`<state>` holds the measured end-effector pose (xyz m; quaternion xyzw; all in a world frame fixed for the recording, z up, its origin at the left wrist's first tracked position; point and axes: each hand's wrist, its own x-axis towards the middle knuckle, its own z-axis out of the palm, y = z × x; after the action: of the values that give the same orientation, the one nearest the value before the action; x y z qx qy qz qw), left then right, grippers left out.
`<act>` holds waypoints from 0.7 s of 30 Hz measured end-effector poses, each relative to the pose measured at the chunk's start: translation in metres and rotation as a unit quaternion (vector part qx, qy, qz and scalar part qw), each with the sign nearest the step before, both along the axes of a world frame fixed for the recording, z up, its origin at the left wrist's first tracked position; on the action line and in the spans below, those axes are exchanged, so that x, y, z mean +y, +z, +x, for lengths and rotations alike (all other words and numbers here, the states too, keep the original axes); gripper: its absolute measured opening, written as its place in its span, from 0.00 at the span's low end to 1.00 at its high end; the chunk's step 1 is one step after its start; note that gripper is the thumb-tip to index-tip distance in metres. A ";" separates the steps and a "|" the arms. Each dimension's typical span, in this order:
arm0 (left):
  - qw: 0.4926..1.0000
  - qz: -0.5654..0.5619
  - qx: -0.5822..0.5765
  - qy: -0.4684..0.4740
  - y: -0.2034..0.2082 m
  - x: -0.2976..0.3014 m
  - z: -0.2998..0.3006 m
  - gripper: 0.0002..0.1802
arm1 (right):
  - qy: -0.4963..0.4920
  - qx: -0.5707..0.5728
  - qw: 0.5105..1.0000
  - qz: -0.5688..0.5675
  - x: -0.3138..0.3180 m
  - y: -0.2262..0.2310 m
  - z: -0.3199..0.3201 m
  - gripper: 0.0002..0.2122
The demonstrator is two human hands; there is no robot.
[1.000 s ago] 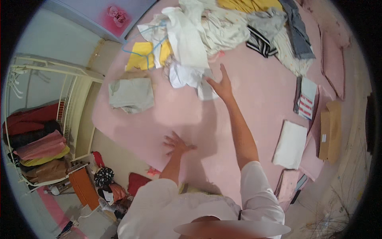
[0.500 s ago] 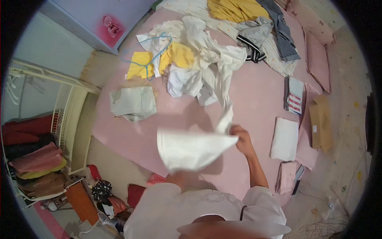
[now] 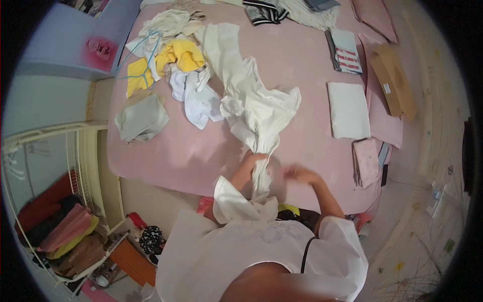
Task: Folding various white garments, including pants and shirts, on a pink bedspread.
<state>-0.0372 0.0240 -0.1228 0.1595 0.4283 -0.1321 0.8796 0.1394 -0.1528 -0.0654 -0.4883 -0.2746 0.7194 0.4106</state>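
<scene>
A long white garment (image 3: 261,113) lies crumpled across the pink bed, one narrow part running toward me and ending in a wide hem near my chest. My left hand (image 3: 255,157) is closed around its gathered middle, the forearm partly covered by the hem. To the right of the cloth, apart from it, my right hand (image 3: 299,173) hangs over the bed, its fingers smeared by motion. Beyond the garment's left side lie a white cloth (image 3: 193,95), a yellow cloth (image 3: 181,55) and a blue hanger (image 3: 147,60).
A folded pale garment (image 3: 143,119) lies at the bed's left. Along the right edge are a folded white cloth (image 3: 348,110), a packaged garment (image 3: 345,53), a cardboard piece (image 3: 392,83) and a folded pink cloth (image 3: 366,161). A cream metal rack (image 3: 80,128) stands left of the bed.
My left hand now shows, gripping the white garment's middle. My right hand has come off the cloth. The garment is pulled closer and away from the pile; the whole view has shifted.
</scene>
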 end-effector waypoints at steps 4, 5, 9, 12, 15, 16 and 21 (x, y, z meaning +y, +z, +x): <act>0.762 0.466 -0.060 -0.446 0.047 -0.007 -0.024 0.26 | -0.516 0.217 0.820 -0.119 0.046 -0.063 0.070 0.32; 0.759 0.465 -0.064 -0.452 0.031 -0.011 -0.031 0.26 | -0.538 0.234 0.800 -0.123 0.063 -0.074 0.071 0.35; 0.823 0.494 -0.100 -0.262 -0.037 -0.023 -0.065 0.28 | -0.617 -0.028 0.753 -0.225 0.097 -0.064 0.035 0.33; 0.849 0.502 -0.131 -0.097 -0.076 0.005 -0.110 0.29 | -0.557 0.116 0.821 -0.046 0.065 -0.007 0.023 0.29; 0.836 0.517 0.137 -0.121 0.009 0.040 -0.112 0.21 | -0.522 0.023 0.853 -0.001 -0.006 0.022 0.029 0.18; 0.870 0.465 0.104 0.126 -0.034 0.080 -0.170 0.18 | -0.500 0.035 0.865 0.020 0.003 0.054 0.034 0.18; 0.727 0.663 -0.079 0.159 0.125 0.150 -0.036 0.27 | -0.292 -0.140 0.920 0.220 -0.023 0.187 0.066 0.06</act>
<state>-0.0728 0.1742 0.0021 0.6418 0.3545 0.3405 0.5887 0.2051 -0.1755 0.1217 -0.5403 -0.3258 0.4136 0.6564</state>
